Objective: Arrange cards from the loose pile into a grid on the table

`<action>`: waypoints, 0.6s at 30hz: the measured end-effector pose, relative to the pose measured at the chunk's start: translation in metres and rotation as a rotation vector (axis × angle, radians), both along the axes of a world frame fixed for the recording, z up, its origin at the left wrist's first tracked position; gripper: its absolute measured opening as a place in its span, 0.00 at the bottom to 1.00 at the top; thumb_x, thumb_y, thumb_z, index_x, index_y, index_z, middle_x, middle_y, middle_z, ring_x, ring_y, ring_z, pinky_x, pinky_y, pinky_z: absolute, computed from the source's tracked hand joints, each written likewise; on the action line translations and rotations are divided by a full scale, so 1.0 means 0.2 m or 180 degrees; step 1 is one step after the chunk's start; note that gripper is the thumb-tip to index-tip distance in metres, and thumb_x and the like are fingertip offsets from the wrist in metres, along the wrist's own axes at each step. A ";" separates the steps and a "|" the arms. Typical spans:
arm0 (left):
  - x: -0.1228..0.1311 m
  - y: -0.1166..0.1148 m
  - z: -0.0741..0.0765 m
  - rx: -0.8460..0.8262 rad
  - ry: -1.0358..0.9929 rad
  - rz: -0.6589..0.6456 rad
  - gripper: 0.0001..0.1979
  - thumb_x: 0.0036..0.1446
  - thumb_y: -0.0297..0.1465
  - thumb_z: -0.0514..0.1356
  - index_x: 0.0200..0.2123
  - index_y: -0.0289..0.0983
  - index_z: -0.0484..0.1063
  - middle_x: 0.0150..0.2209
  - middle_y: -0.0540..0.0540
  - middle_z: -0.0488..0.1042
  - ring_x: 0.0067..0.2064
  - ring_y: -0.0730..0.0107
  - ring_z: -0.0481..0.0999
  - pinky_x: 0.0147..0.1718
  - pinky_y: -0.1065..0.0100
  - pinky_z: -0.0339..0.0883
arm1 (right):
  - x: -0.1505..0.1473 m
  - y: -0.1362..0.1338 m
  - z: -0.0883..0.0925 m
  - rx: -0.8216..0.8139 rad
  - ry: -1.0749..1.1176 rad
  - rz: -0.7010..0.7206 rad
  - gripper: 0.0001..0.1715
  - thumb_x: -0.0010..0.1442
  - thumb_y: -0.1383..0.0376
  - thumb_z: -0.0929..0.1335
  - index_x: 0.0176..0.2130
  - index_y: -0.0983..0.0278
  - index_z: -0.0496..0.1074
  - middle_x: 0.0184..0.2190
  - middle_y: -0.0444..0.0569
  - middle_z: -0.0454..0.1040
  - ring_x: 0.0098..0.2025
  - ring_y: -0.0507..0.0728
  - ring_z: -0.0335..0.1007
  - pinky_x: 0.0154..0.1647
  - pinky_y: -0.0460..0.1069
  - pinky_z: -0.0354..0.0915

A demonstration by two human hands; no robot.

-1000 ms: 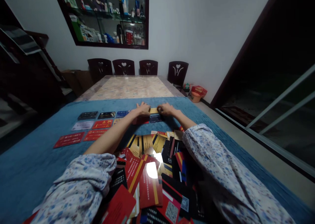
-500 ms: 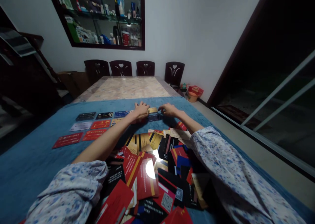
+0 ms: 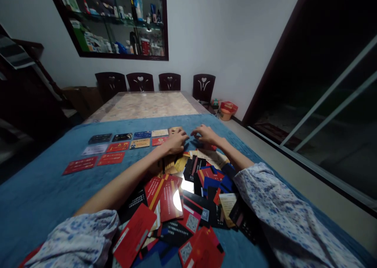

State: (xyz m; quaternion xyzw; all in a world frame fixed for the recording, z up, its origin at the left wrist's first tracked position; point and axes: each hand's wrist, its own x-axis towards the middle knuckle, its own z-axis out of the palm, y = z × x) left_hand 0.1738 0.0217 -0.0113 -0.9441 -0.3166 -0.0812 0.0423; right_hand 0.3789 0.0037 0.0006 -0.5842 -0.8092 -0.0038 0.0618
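Observation:
My left hand (image 3: 177,139) reaches palm down over the right end of the laid-out cards, its fingers loosely bent and apart. It covers the spot beside a red card (image 3: 159,141) and just below a pale gold card (image 3: 176,129); what lies under it is hidden. Just to its right my right hand (image 3: 205,134) hovers above the blue cloth with fingers curled and parted, nothing visible in them. Between my forearms spreads a heap of overlapping cards, among them a red card with a gold stripe (image 3: 169,205) and a yellow card (image 3: 180,164).
Left of my hands, cards lie in rows: a black card (image 3: 122,137), a blue card (image 3: 142,134), a gold card (image 3: 140,143) and several red ones. The blue cloth (image 3: 44,189) covers the near table. Chairs (image 3: 140,81) stand behind the far stone-patterned tabletop (image 3: 147,103).
My left hand has shifted right and slightly down, off the white and red cards and over where a dark card lay. My right hand stays close by. The view has turned slightly right.

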 end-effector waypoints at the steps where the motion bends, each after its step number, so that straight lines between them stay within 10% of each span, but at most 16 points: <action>1: 0.01 -0.03 0.00 -0.0016 -0.0005 -0.0065 0.23 0.53 0.24 0.55 0.53 0.40 0.73 0.56 0.38 0.71 0.59 0.48 0.61 0.53 0.42 0.55 | 0.01 -0.02 0.00 -0.0013 -0.0016 -0.0008 0.24 0.60 0.72 0.65 0.52 0.56 0.78 0.48 0.48 0.79 0.51 0.61 0.66 0.46 0.51 0.58; 18: 0.17 -0.27 -0.02 -0.0621 0.0021 -0.0790 0.16 0.68 0.33 0.49 0.49 0.45 0.76 0.57 0.44 0.74 0.59 0.53 0.60 0.56 0.47 0.46 | 0.23 -0.23 -0.12 0.0239 0.0523 0.0165 0.14 0.59 0.67 0.66 0.42 0.62 0.81 0.41 0.51 0.80 0.43 0.58 0.67 0.46 0.50 0.56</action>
